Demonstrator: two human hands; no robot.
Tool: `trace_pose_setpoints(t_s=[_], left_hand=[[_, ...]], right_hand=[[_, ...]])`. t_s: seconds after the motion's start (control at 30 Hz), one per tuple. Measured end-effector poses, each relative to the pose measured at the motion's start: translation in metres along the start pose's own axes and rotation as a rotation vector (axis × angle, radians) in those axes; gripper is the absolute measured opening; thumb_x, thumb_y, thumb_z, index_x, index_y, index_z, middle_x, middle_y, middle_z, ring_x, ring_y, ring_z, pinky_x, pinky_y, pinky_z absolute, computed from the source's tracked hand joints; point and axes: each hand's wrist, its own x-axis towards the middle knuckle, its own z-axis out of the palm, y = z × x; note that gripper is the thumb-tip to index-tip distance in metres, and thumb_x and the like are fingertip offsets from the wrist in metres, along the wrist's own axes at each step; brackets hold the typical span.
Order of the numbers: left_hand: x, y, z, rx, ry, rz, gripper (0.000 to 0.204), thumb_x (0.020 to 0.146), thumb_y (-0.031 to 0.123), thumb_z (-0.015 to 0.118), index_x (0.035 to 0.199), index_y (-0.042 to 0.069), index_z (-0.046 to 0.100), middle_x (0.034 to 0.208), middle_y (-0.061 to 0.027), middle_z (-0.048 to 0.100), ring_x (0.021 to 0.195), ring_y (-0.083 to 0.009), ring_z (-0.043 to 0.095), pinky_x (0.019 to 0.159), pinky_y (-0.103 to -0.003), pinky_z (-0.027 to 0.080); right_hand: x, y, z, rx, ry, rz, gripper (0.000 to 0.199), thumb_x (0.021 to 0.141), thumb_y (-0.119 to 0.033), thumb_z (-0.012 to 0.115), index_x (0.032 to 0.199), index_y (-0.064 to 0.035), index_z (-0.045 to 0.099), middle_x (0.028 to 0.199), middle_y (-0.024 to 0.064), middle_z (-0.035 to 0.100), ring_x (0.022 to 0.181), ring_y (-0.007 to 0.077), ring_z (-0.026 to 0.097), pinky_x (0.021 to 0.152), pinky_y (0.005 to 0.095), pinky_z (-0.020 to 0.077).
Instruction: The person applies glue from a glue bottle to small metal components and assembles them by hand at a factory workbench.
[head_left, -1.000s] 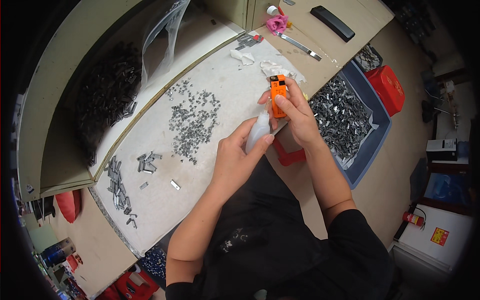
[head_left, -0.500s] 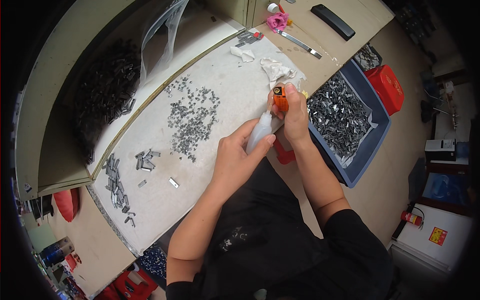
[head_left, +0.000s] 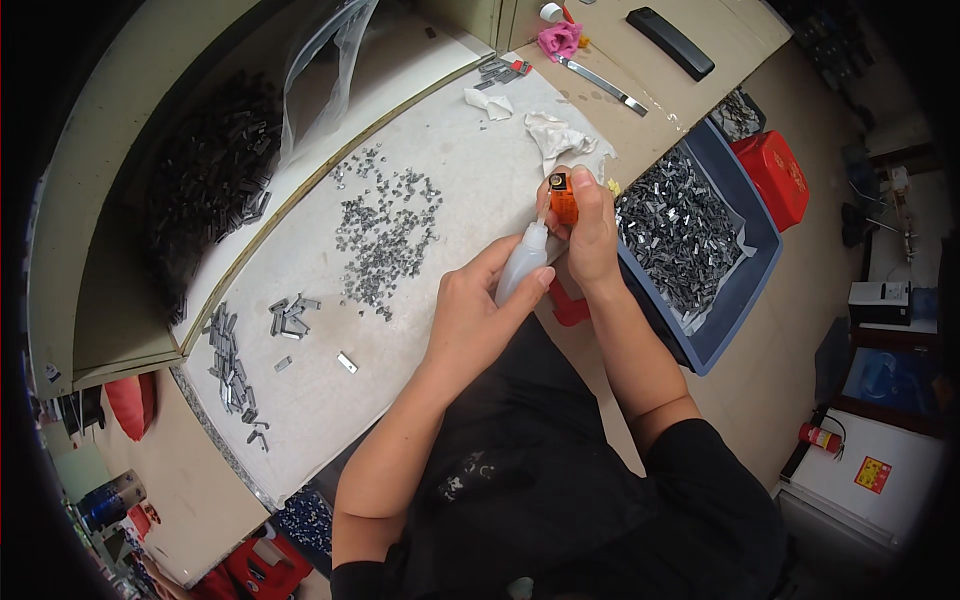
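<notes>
My left hand (head_left: pixel 468 325) is wrapped round a translucent white squeeze bottle (head_left: pixel 520 268), its narrow tip pointing up and away from me. Close to that tip, my right hand (head_left: pixel 592 225) grips a small orange object (head_left: pixel 564 203) with a black end and a round brass-coloured spot; its exact kind is unclear. Whether the tip touches the orange object cannot be made out. Many tiny metal pieces (head_left: pixel 385 240) lie spread on the white-covered table (head_left: pixel 310 400) left of my hands. Nearer the left edge lie small dark metal strips (head_left: pixel 230 365), with a single strip (head_left: pixel 347 362) apart from them.
A blue bin (head_left: pixel 745 290) full of dark metal parts stands to my right, beside a red container (head_left: pixel 770 175). Crumpled white tissue (head_left: pixel 552 138) lies beyond my hands. A dark heap of parts (head_left: pixel 225 165) fills the shelf at left. Farther off are a black case (head_left: pixel 670 43) and a metal tool (head_left: pixel 605 86).
The view has shifted very slightly. Both hands keep the same grip on the bottle and the orange object, with almost no movement.
</notes>
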Motion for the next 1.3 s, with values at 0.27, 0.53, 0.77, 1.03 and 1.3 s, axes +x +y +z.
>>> trace_pose_setpoints(t_s=[0.27, 0.53, 0.77, 1.03, 1.3], left_hand=[[0.000, 0.000, -0.002, 0.005, 0.012, 0.012, 0.030, 0.083, 0.014, 0.057, 0.107, -0.002, 0.052, 0.077, -0.0041, 0.059, 0.069, -0.0060, 0.055, 0.060, -0.019, 0.044], [0.001, -0.002, -0.001, 0.016, 0.014, 0.033, 0.030, 0.083, 0.014, 0.057, 0.107, -0.002, 0.053, 0.076, -0.0039, 0.059, 0.068, -0.0057, 0.055, 0.060, -0.019, 0.045], [0.003, -0.003, -0.006, 0.003, 0.046, 0.028, 0.030, 0.082, 0.015, 0.058, 0.106, -0.002, 0.053, 0.074, -0.0027, 0.059, 0.065, -0.0048, 0.053, 0.058, -0.019, 0.044], [0.009, -0.017, -0.006, -0.016, 0.089, 0.069, 0.032, 0.081, 0.016, 0.060, 0.108, -0.001, 0.053, 0.075, -0.0009, 0.058, 0.065, -0.0034, 0.050, 0.058, -0.018, 0.042], [0.010, -0.025, -0.005, 0.058, 0.166, 0.109, 0.047, 0.077, 0.029, 0.063, 0.114, 0.004, 0.051, 0.077, -0.0161, 0.062, 0.064, -0.0226, 0.060, 0.059, -0.030, 0.045]], right_hand=[[-0.001, 0.000, 0.001, -0.001, -0.007, 0.006, 0.049, 0.089, -0.041, 0.032, 0.066, -0.0033, 0.052, 0.059, 0.0001, 0.051, 0.051, 0.0046, 0.039, 0.046, 0.0190, 0.0308], [0.000, 0.001, -0.003, -0.017, -0.020, 0.007, 0.050, 0.089, -0.043, 0.032, 0.065, -0.0039, 0.053, 0.057, -0.0014, 0.048, 0.051, 0.0041, 0.039, 0.045, 0.0189, 0.0300], [0.043, -0.020, -0.059, -0.182, 0.223, -0.105, 0.046, 0.089, -0.045, 0.031, 0.088, -0.0033, 0.050, 0.062, 0.0006, 0.046, 0.054, 0.0067, 0.041, 0.045, 0.0199, 0.0314], [0.162, 0.021, -0.164, -1.343, 0.353, -0.255, 0.029, 0.083, -0.020, 0.046, 0.108, -0.0052, 0.048, 0.091, 0.0197, 0.056, 0.085, 0.0367, 0.054, 0.076, 0.0405, 0.0424], [0.125, 0.005, -0.124, -1.245, 0.307, -0.532, 0.027, 0.080, -0.013, 0.051, 0.106, -0.0095, 0.055, 0.100, 0.0144, 0.054, 0.097, 0.0307, 0.049, 0.082, 0.0385, 0.0387]])
